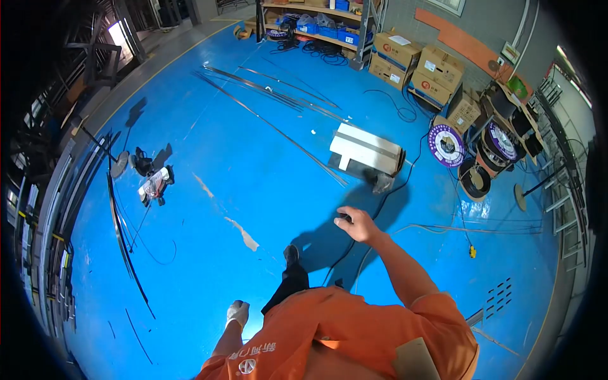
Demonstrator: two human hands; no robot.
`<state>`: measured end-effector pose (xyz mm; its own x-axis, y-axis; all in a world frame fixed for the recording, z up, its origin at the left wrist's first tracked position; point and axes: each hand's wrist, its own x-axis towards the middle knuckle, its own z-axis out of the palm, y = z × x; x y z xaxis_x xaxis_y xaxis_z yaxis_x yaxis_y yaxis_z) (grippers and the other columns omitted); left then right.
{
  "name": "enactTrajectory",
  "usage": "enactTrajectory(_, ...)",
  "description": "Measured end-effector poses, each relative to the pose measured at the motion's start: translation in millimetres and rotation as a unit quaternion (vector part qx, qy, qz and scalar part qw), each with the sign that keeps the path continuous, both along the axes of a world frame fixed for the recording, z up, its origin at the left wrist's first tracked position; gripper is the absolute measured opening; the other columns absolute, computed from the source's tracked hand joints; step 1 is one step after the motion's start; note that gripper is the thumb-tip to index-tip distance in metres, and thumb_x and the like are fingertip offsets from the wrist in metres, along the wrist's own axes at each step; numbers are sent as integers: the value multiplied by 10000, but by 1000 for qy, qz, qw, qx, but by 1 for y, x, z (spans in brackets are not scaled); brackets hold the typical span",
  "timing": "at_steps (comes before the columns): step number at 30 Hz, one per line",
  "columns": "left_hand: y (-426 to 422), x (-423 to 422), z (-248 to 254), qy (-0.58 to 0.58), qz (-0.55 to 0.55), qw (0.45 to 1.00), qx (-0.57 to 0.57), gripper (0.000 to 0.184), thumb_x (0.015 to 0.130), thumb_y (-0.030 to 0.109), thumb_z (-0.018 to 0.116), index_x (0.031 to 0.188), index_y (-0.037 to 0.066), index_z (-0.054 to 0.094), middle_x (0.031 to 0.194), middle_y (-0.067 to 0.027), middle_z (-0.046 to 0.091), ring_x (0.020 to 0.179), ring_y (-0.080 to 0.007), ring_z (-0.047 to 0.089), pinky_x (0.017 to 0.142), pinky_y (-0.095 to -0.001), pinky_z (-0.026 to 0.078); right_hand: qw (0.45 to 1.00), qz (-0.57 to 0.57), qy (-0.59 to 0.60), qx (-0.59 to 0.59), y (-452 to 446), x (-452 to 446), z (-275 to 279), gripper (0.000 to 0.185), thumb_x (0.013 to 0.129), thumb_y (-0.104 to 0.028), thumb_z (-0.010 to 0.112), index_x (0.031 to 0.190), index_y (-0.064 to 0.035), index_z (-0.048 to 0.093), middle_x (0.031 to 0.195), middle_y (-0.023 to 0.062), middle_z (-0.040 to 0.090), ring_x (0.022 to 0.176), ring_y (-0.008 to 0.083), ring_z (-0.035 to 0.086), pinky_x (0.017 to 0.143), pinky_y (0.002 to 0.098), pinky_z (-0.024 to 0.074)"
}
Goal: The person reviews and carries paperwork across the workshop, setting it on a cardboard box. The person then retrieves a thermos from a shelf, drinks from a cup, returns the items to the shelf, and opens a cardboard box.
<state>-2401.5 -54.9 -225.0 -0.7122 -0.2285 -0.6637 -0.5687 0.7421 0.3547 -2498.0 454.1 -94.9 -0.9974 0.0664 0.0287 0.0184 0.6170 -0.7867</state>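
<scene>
My right hand (356, 225) is held out in front of me over the blue floor, thumb and fingers curled together. A small dark patch shows between them, too small to name. Beyond that hand lies a white cardboard box (367, 147) with a grey stripe; a crumpled clear plastic bag (382, 182) is at its near corner. Low at my side hangs my left hand (238, 313), which looks pale, as if gloved. Its fingers are turned away from view, and I see nothing sticking out of it.
Long thin metal strips (272, 126) lie across the floor ahead. A black cable (380, 206) runs past my feet. Cartons (437, 69) and cable reels (446, 145) stand at the right, a shelf (316, 31) at the back. Metal profiles (47, 234) line the left, near a plastic-wrapped item (156, 185).
</scene>
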Motion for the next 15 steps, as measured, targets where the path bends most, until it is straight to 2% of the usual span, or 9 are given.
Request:
enactTrajectory(5,32,-130,-22,17,14,1000,19,489,918,398,538,1196,34,709,1180,-207,722,1068,-426,665,922,-465,532,993,-40,-84,73,30,-93,5,492,952,-307,705,1302,32,640,1209,186,707,1005,331,689,894,402,545)
enactTrajectory(7,50,-187,-21,9,-2,999,33,492,921,402,534,1200,38,709,1183,-208,721,1068,-428,665,920,-467,532,983,-32,-62,169,42,-121,-4,429,952,-292,701,1238,25,664,1129,172,725,946,326,686,839,400,543)
enactTrajectory(8,59,-217,-18,3,-18,999,40,494,923,407,529,1203,41,708,1185,-209,719,1068,-429,665,918,-470,532,983,-33,-62,172,40,-139,6,429,952,-292,701,1238,25,664,1129,172,725,946,326,686,839,400,543)
enactTrajectory(10,71,-283,-12,-4,-50,998,47,500,928,415,520,1211,48,707,1190,-211,717,1069,-431,665,913,-474,533,962,12,-182,202,35,-173,25,371,942,-279,711,1158,20,676,1072,160,727,885,323,670,779,405,529)
enactTrajectory(12,84,-350,-5,-7,-158,987,21,477,957,420,514,1172,39,702,1090,-183,731,996,-377,674,877,-463,524,970,-3,-177,170,40,-197,11,344,934,-283,721,1101,14,672,1065,158,722,850,321,654,743,410,512)
enactTrajectory(13,87,-383,-14,28,-180,983,29,480,944,433,520,1157,42,703,1081,-186,731,975,-379,675,857,-469,521,970,-3,-181,165,41,-207,7,344,934,-283,721,1101,14,672,1065,158,722,850,321,654,743,410,512)
enactTrajectory(14,90,-410,-21,42,-177,983,35,479,934,433,512,1161,58,704,1110,-194,727,1001,-414,666,864,-487,524,969,-6,-197,151,43,-219,3,347,936,-290,718,1099,13,673,1062,159,723,853,322,657,746,409,515)
enactTrajectory(15,106,-447,-8,60,-173,982,42,478,923,434,503,1165,75,704,1139,-202,723,1027,-449,657,871,-505,527,968,-10,-209,139,47,-237,-1,349,938,-296,715,1097,12,674,1060,160,724,856,323,659,749,408,517)
